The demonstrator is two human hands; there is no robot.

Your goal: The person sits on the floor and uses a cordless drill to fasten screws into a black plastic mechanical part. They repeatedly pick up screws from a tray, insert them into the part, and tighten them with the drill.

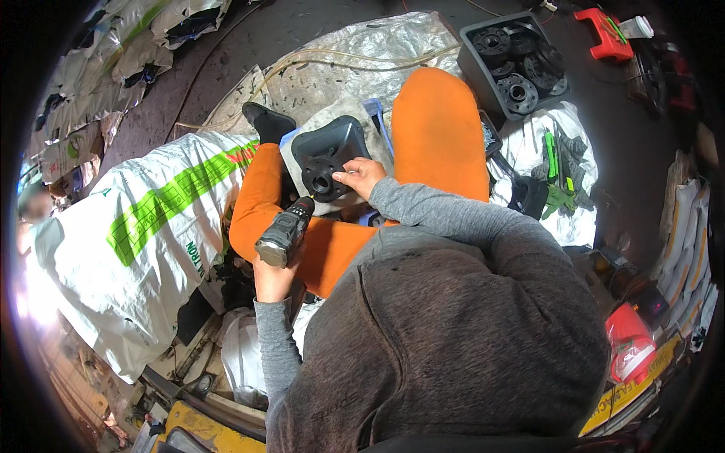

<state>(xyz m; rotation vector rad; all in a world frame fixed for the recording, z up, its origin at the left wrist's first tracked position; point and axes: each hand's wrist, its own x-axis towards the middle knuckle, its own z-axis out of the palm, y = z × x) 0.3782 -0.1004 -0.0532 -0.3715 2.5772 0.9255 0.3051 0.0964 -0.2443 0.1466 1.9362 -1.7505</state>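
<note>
My left hand (276,278) is wrapped round the grip of a cordless drill (281,234). The drill's tip points at the rim of a black round plastic flange (316,167) with a raised centre hub. My right hand (364,178) pinches the right side of that flange with thumb and fingers. The flange is tilted against a dark grey square-edged plastic piece (343,136), which rests on a pale cloth (370,151) between my legs. Where the bit meets the flange is too small to make out.
A grey bin (472,64) of similar black flanges stands at the far right. Green-handled tools and a glove (560,192) lie on a white sack to the right. A large white and green sack (143,234) fills the left. A red tool (604,36) lies far right.
</note>
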